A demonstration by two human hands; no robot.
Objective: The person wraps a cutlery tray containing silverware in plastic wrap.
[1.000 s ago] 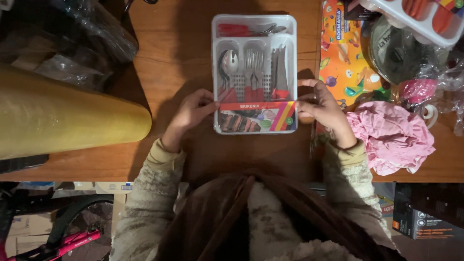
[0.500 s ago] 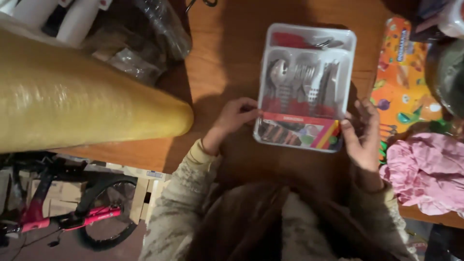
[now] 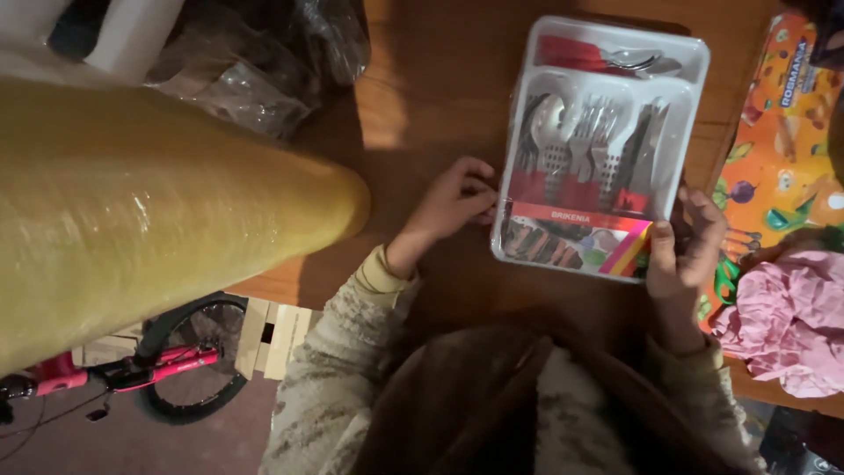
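In the head view, the person's two hands frame a white plastic cutlery tray point(image 3: 607, 141) that lies on the wooden desk point(image 3: 431, 105). The right hand point(image 3: 686, 246) grasps the tray's near right corner, thumb laid over the coloured paper label band point(image 3: 580, 237) that crosses its near end, the other fingers curled at the rim. The left hand point(image 3: 453, 202) is loosely curled, its fingertips touching or just short of the tray's near left edge; whether it truly grips cannot be told. Inside the tray, beyond the hands, spoons and forks with red handles point(image 3: 585, 145) lie in lengthwise compartments, and a few more pieces rest in the cross compartment at the far end. Left of the left hand a large yellowish roll wrapped in clear film point(image 3: 149, 211) fills the view, with crumpled clear plastic point(image 3: 264, 62) beyond it. Right of the right hand lie a bright orange printed box point(image 3: 782, 149) and, nearer, a crumpled pink cloth point(image 3: 791, 317). Below the desk edge a bicycle with a pink frame point(image 3: 158, 369) stands on the floor. The step in hand looks like steadying the packaged tray from both sides; any next handling would call for a firm hold from the left hand too, keeping the tray level so the cutlery stays put.
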